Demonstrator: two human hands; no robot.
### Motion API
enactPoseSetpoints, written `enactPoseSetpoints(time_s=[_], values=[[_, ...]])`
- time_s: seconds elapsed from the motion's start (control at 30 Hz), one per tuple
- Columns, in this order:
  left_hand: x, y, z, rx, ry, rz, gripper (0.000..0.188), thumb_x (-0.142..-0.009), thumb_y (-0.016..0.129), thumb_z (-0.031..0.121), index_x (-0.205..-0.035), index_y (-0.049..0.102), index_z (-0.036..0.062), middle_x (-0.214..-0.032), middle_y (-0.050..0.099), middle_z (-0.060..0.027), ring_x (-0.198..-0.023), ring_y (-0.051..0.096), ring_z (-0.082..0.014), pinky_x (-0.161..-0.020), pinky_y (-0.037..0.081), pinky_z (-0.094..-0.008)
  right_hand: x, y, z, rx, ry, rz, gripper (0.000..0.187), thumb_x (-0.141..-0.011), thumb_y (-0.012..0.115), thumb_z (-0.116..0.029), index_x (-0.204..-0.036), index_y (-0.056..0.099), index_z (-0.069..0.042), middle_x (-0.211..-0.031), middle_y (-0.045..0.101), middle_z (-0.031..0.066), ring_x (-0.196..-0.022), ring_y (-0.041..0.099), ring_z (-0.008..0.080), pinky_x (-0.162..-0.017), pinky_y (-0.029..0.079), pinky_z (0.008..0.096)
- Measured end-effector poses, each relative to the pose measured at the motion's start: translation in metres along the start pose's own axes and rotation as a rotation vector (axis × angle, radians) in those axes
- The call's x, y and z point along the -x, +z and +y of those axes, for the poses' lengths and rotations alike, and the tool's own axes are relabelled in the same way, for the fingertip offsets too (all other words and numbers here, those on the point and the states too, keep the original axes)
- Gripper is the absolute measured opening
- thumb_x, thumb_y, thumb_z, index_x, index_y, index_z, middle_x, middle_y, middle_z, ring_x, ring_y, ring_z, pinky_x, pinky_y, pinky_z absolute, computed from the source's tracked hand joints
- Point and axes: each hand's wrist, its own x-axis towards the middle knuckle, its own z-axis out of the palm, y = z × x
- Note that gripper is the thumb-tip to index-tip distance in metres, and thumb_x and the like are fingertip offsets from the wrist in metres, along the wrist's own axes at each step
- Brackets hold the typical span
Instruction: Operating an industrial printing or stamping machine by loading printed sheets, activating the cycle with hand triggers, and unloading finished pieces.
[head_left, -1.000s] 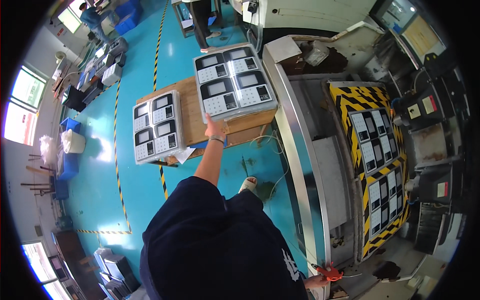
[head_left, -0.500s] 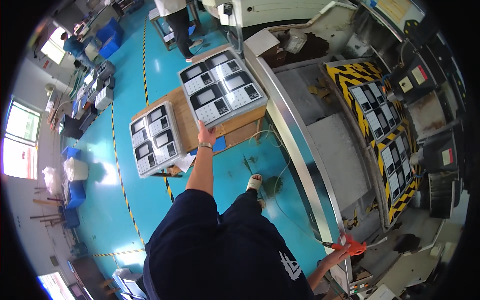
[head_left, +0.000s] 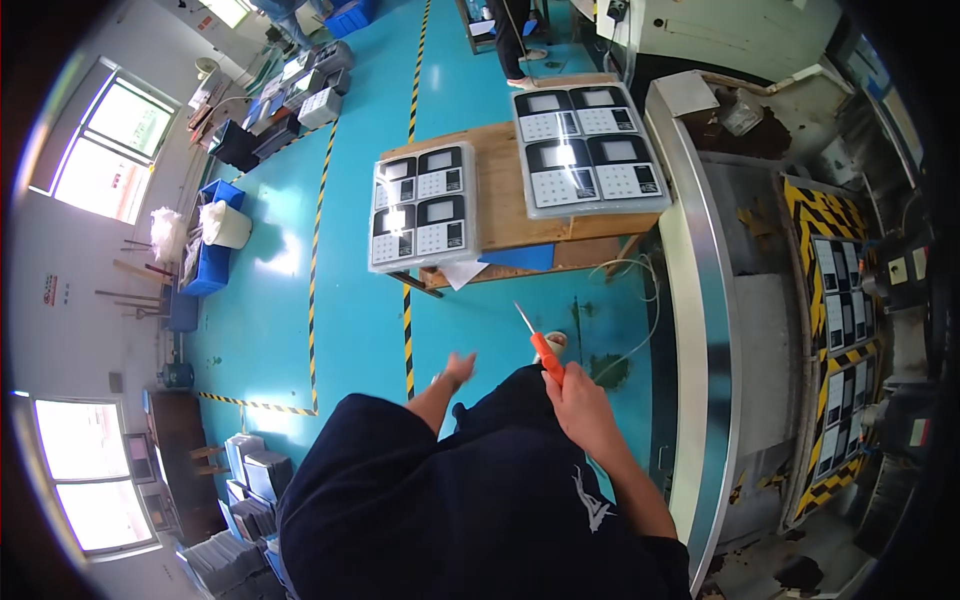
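Note:
In my right hand is an orange air blow gun, its thin nozzle pointing up and away to the left. My left hand hangs low in front of my body, fingers stretched out and holding nothing. Beyond both hands stands a wooden table with two stacks of clear plastic trays. The left stack and the larger right stack each show several black-and-white keypad panels on top. Neither hand touches the stacks.
At right is a machine with a metal edge and a striped bed bearing more panels. A thin hose runs over the blue floor. Blue bins and stacked trays line the left side. A person stands beyond the table.
My left hand has left the right tray stack and dropped back toward my body. My right hand has brought the air blow gun from the machine's edge to in front of me. The view has turned left.

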Motion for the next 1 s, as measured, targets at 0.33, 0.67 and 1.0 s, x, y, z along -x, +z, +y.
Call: enactPoseSetpoints(time_s=[0.33, 0.67, 1.0], values=[[0.106, -0.15, -0.165, -0.366, -0.238, -0.077, 0.067, -0.098, 0.065, 0.037, -0.15, 0.038, 0.0042, -0.113, 0.068, -0.0171, -0.1, 0.069, -0.0327, -0.085, 0.057, -0.0465, -0.117, 0.068, -0.025, 0.11, -0.104, 0.024, 0.046, -0.106, 0.052, -0.041, -0.099, 0.055, 0.005, -0.095, 0.066, 0.0291, -0.082, 0.066, 0.0505, -0.071, 0.054, 0.0571], [-0.026, -0.266, -0.05, 0.095, -0.12, 0.037, 0.065, -0.097, 0.07, 0.024, -0.148, 0.039, -0.0021, -0.105, 0.072, -0.0184, -0.094, 0.072, -0.0298, -0.08, 0.059, -0.046, -0.397, 0.16, -0.102, 0.095, 0.036, -0.014, 0.049, -0.105, 0.052, -0.037, -0.092, 0.061, 0.01, -0.072, 0.068, 0.0237, -0.055, 0.068, 0.0359, -0.056, 0.056, 0.0478], [-0.087, -0.386, 0.087, 0.176, 0.095, 0.169, 0.066, -0.101, 0.062, 0.03, -0.153, 0.028, 0.006, -0.115, 0.07, -0.0163, -0.089, 0.073, -0.0262, -0.073, 0.057, -0.0363, -0.452, 0.236, -0.153, -0.176, 0.046, -0.013, 0.057, -0.105, 0.05, -0.047, -0.099, 0.059, 0.01, -0.066, 0.066, 0.0196, -0.053, 0.069, 0.0314, -0.044, 0.054, 0.0419]])
